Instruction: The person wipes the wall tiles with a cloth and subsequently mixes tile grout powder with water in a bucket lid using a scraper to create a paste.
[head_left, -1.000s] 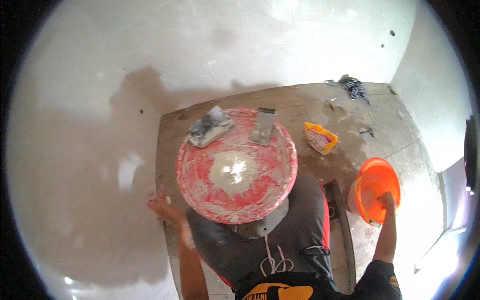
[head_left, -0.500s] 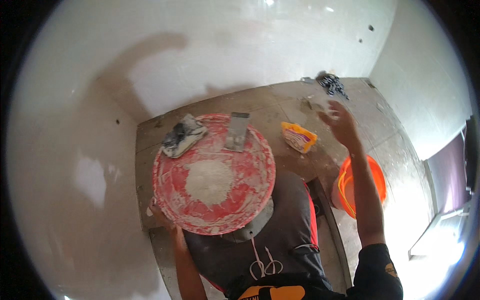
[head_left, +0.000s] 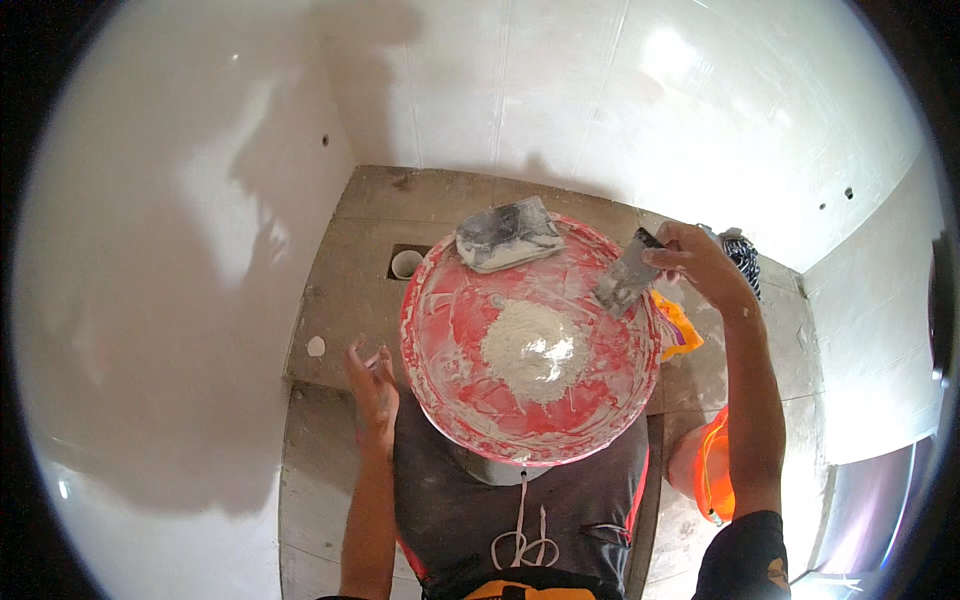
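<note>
A round red basin [head_left: 440, 390], smeared with pale plaster, rests over my lap. A heap of whitish powder [head_left: 530, 350] lies in its middle. My right hand [head_left: 690, 262] is closed on a flat metal scraper [head_left: 626, 278] above the basin's far right side; the blade slants down toward the inside. Across the far rim sits a grey, plaster-caked slab [head_left: 508, 236] whose kind I cannot make out. My left hand [head_left: 374, 388] is off the basin, just beyond its left rim, with fingers apart and nothing in them.
An orange bucket [head_left: 705, 465] stands on the floor to the right. Partly behind the basin lies a yellow-orange packet [head_left: 680, 328]. A striped cloth [head_left: 742, 258] is near the far wall. At the left, a pipe opening [head_left: 406, 264] sits in the floor, close to the walls.
My right hand has come in from the right and taken hold of the scraper on the basin. My left hand has let go of the rim. The view has turned left.
</note>
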